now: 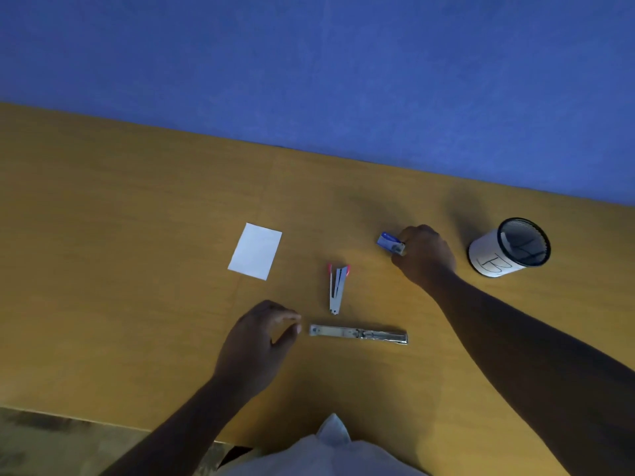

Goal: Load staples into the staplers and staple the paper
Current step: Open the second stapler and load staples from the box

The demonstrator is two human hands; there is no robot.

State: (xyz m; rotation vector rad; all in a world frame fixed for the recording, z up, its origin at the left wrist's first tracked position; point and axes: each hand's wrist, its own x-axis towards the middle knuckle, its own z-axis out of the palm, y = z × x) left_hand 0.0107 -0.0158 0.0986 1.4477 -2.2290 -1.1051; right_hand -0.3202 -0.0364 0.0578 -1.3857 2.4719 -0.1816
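— Two staplers lie opened on the table [137, 201]; the paper [255, 251] sits far left, unstapled.
— Loaded?
— Seemingly not. Long stapler [357, 334] near, red stapler [337, 288] beyond; the right hand [426, 255] grips the staple box [390, 242]. Whether the left hand [257, 338] pinches anything is unclear.

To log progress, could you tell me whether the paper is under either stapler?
No, the paper lies apart from the small stapler and the long stapler.

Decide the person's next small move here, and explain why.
Probably carry the blue box to the long stapler: the right hand grips the box, and that stapler lies unfolded flat beside the left hand.
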